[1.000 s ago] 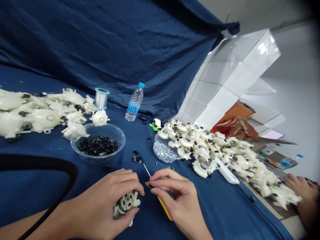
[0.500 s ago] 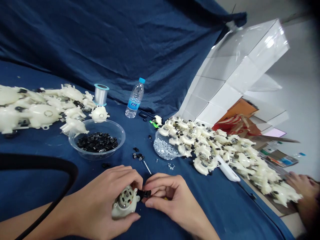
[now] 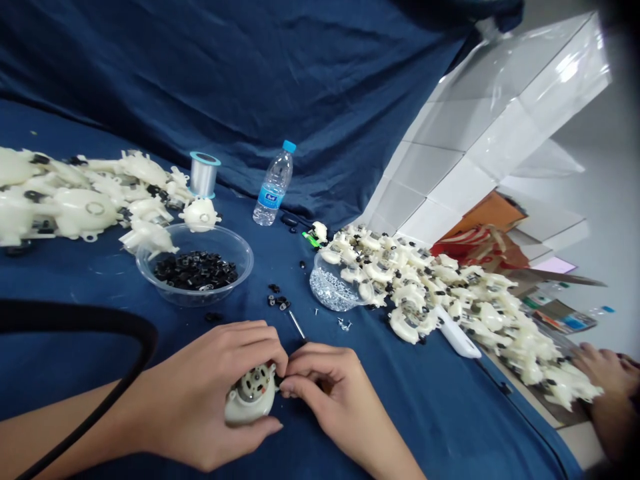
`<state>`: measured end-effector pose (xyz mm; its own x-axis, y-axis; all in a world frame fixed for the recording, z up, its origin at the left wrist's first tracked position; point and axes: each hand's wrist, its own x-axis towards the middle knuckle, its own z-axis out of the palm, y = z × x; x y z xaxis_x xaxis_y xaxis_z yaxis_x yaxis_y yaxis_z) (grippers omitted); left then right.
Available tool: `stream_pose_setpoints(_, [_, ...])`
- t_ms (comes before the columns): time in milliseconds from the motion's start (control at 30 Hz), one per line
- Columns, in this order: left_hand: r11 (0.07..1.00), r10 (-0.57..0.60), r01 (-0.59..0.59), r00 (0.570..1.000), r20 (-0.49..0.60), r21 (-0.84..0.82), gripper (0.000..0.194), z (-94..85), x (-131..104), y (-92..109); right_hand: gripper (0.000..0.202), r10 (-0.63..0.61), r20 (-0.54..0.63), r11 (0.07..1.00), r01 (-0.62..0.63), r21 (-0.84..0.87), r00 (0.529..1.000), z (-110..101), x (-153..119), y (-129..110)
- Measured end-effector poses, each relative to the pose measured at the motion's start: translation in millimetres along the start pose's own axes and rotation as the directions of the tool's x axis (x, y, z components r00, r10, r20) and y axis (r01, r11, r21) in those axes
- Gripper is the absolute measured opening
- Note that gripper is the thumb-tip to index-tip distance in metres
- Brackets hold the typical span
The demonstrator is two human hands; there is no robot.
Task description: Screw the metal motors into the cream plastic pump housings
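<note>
My left hand is wrapped round a cream plastic housing with a round metal motor set in it. At the right side of that housing, my right hand pinches a small black part, mostly hidden by the fingers. A screwdriver lies just beyond my right hand, its metal shaft showing and its handle partly hidden. Small black pieces lie near the screwdriver tip, and a few loose screws are to the right.
A clear bowl of black parts stands left, a smaller bowl of screws right. Piles of cream housings flank them. Behind are a wire spool and a water bottle. Another person's hand is at far right.
My right hand's fingers have closed in against the housing, and the black part now shows much less. The view has shifted slightly.
</note>
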<state>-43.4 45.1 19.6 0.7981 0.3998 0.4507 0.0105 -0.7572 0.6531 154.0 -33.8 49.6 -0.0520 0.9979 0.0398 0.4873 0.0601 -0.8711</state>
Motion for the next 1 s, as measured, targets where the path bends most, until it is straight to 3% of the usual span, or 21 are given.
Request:
stream_pose_setpoints(167, [0.995, -0.072, 0.075, 0.996, 0.058, -0.059, 0.026, 1.3, 3, 3, 0.020, -0.031, 0.000, 0.999, 0.031, -0.023, 1.000, 0, 1, 0])
stream_pose_setpoints(300, [0.996, -0.074, 0.076, 0.996, 0.057, -0.045, 0.023, 3.2, 4, 3, 0.007, 0.037, -0.012, 0.999, -0.036, 0.031, 0.999, 0, 0, 3])
stream_pose_setpoints(433, [0.999, -0.042, 0.042, 0.999, 0.028, 0.000, 0.021, 4.6, 4, 1, 0.009, 0.098, -0.028, 0.993, -0.095, 0.068, 0.995, 1, 0, 7])
stream_pose_setpoints(667, [0.998, -0.057, 0.057, 0.998, 0.031, -0.013, 0.022, 4.9, 6, 2, 0.011, 0.028, -0.050, 1.000, -0.027, 0.011, 0.998, 1, 2, 4])
stream_pose_setpoints(767, [0.998, -0.058, 0.058, 0.998, 0.035, -0.004, 0.024, 3.6, 7, 3, 0.014, -0.032, -0.167, 0.999, 0.029, -0.025, 0.985, -10, 2, 2])
stream_pose_setpoints(900, [0.998, -0.067, 0.067, 0.996, 0.053, 0.009, 0.025, 1.2, 8, 4, 0.013, -0.096, -0.401, 0.989, 0.042, -0.141, 0.911, -41, 3, 7])
stream_pose_setpoints(1000, [0.997, -0.071, 0.071, 0.996, 0.058, 0.005, 0.023, 0.9, 7, 5, 0.008, -0.089, -0.414, 0.962, -0.029, -0.270, 0.906, -63, 3, 14])
